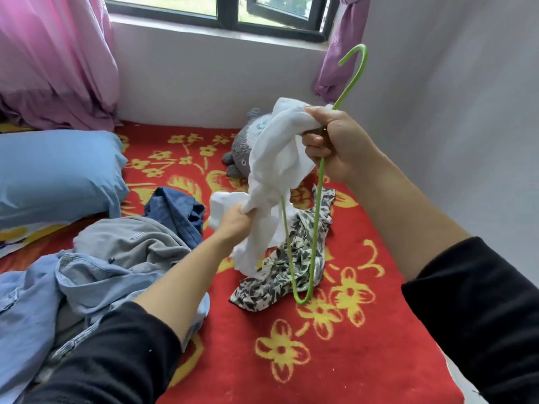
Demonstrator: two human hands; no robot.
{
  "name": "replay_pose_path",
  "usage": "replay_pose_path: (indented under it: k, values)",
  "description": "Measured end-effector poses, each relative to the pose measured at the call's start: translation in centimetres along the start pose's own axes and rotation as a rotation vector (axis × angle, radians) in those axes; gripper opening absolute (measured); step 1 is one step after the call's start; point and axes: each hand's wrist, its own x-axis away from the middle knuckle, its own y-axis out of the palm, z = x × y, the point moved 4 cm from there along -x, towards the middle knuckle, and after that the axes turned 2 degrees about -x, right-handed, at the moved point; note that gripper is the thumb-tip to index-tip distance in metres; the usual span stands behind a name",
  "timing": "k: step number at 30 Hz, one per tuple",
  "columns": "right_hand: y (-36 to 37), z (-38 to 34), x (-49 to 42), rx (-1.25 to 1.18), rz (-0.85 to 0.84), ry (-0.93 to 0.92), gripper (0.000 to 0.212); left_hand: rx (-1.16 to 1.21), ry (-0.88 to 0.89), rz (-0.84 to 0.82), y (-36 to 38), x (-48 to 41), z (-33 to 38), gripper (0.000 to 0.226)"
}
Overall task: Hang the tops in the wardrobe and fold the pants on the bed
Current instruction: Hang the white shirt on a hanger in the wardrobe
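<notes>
My right hand (335, 141) grips a green wire hanger (316, 217) near its neck, together with the top of a white garment (274, 158). The hanger hangs on end, hook up by the window. My left hand (236, 220) grips the lower part of the same white garment, which is bunched between both hands above the bed (364, 345). Under it lies a crumpled black-and-white patterned garment (280, 275). At the left lie a grey garment (128, 243), a dark blue garment (175, 211) and a light blue denim shirt (43, 301).
A blue pillow (55, 176) lies at the left of the red flowered bed cover. A grey plush toy (245, 147) sits by the wall under the window (227, 13). Pink curtains (55, 59) hang at the left, a purple one (341, 48) at the right.
</notes>
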Motion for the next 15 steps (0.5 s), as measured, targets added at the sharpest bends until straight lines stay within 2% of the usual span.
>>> replay_pose_path:
  k: [3, 6, 8, 10, 13, 15]
  values:
    - [-3.4, 1.6, -0.8, 0.351, 0.195, 0.020, 0.020, 0.148, -0.051, 0.017, -2.4, 0.3, 0.6, 0.028]
    - [-6.7, 4.0, -1.0, 0.879, 0.307, 0.141, 0.041, 0.252, -0.136, 0.021, -4.2, 0.5, 1.0, 0.030]
    - [-8.3, 5.2, -0.7, 1.127, 0.354, 0.195, 0.048, 0.253, -0.138, 0.013, -4.9, 0.7, 1.6, 0.031]
    - [-8.9, 6.2, -0.1, 1.161, 0.382, 0.189, 0.044, 0.250, -0.128, 0.006, -5.3, 1.0, 2.1, 0.026]
    - [-8.0, 8.2, 1.3, 0.895, 0.272, 0.152, 0.031, 0.294, -0.148, -0.041, -5.1, 1.7, 2.9, 0.024]
    - [-6.9, 9.3, 2.3, 0.814, 0.261, 0.114, 0.033, 0.322, -0.163, -0.061, -4.7, 2.1, 3.2, 0.026]
